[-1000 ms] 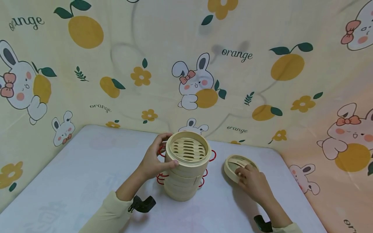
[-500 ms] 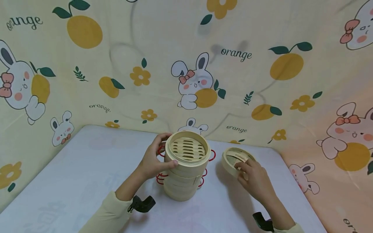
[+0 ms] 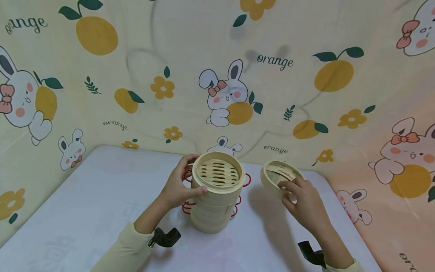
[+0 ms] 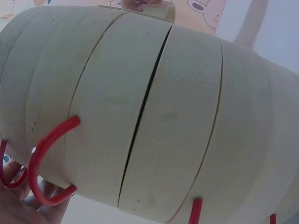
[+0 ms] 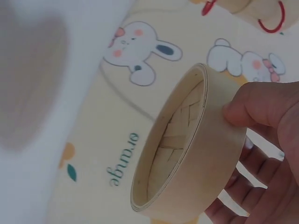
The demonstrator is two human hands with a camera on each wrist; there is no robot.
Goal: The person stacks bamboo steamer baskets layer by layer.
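A stack of round bamboo steamer baskets [image 3: 217, 200] with red loop handles stands upright on the table, its slatted top tier uncovered. My left hand [image 3: 181, 185] grips the upper part of the stack from the left, thumb at the front and fingers round the far side. Seen from the left wrist, the pale basket walls [image 4: 117, 107] fill most of the view, with some fingers [image 4: 46, 200] at lower left. To the right of the stack, my right hand [image 3: 302, 200] holds a woven bamboo steamer lid [image 5: 210, 144] by its rim, tilted and raised off the table.
The white table [image 3: 112, 204] reaches back to a printed cloth [image 3: 190, 49] with rabbits and oranges. A black wrist mount [image 3: 165, 237] sits at the left cuff, and another black mount [image 3: 310, 254] at the right.
My right hand has raised the lid off the table and tilted it, drifting slightly to the right after a small shift left. My left hand and the stack stay in place.
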